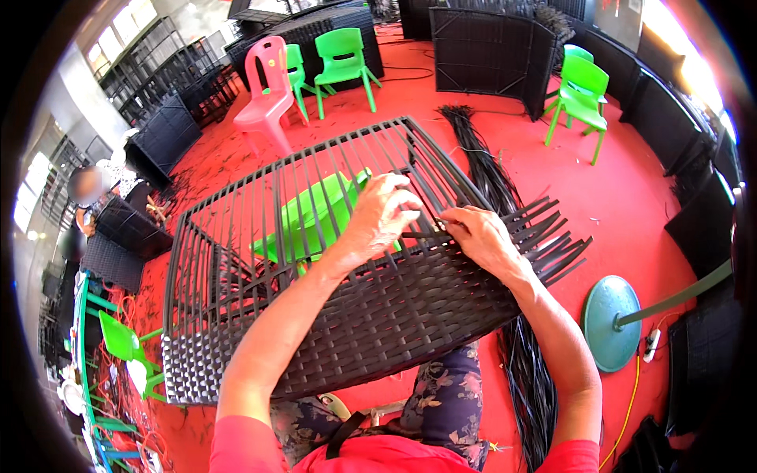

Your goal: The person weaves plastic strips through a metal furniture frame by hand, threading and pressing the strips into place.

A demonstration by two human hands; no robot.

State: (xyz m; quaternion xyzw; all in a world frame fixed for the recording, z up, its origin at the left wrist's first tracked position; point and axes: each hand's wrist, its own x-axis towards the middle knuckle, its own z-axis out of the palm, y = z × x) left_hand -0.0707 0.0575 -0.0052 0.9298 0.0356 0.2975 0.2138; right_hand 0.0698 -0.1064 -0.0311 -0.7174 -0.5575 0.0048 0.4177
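Observation:
Across my lap lies a dark wicker panel [363, 315], woven tightly on the near side, with bare parallel strips running to its far edge. My right hand [477, 236] pinches a flat dark weaving strip [422, 235] at the upper edge of the woven part, right of centre. Just left of it, my left hand [382, 213] is over the bare strips with its fingers curled; what they grip, if anything, is hidden. Several loose strip ends [556, 240] stick out past the panel's right side. Through the bare strips a green chair [307, 217] shows beneath.
A long bundle of dark strips [493, 177] lies on the red floor to the right. Beyond it stand a round teal base with a pole [611, 323], green chairs [583, 91] and a pink chair [268, 98]. Dark wicker panels [493, 59] line the back. Another person [118, 177] sits at left.

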